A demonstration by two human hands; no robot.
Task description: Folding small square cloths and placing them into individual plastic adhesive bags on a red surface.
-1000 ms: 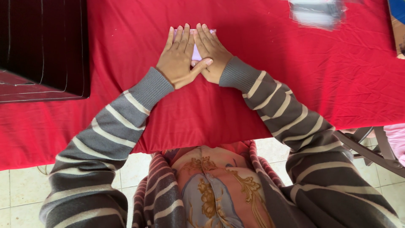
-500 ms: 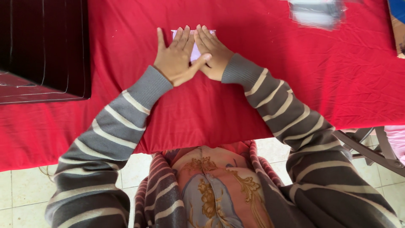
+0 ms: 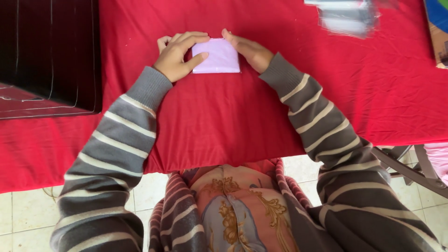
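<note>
We see a folded pale lilac paper lying flat on the red tablecloth, near the far middle of the table. The left hand sits at its left edge, fingers curled loosely over the top corner and the thumb laid on the paper's face, pressing rather than gripping. The right hand stands along the paper's right edge, fingers straight and together, the side of the hand touching the paper; nothing is clasped. Both arms wear grey sleeves with pale stripes, reaching in from the near edge of the table. To the left, a dark box rests on the cloth, well apart from the hands. At the far right we make out a blurred clear plastic packet, and a cardboard edge at the corner. Below the cloth, a pale tiled floor shows.
</note>
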